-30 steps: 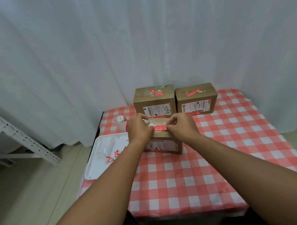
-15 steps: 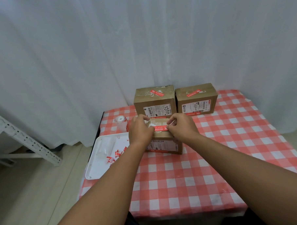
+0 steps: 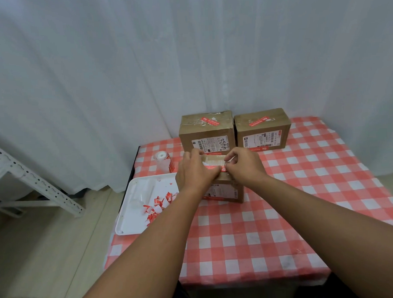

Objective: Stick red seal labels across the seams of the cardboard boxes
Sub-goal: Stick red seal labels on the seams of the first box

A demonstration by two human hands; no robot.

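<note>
Two bare forearms in view, no sleeves visible up to the frame edge. Left hand (image 3: 195, 171) bare: no glove, no ring, no watch or band at the wrist. Right hand (image 3: 244, 167) bare too, same: no glove, nothing on fingers or wrist. Nails short, no polish that can be made out. A bit of dark clothing shows at the bottom edge between the arms; type and detail can't be told.

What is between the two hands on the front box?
In the head view, a red seal label lies across the front box top, between the left hand and right hand.
</note>
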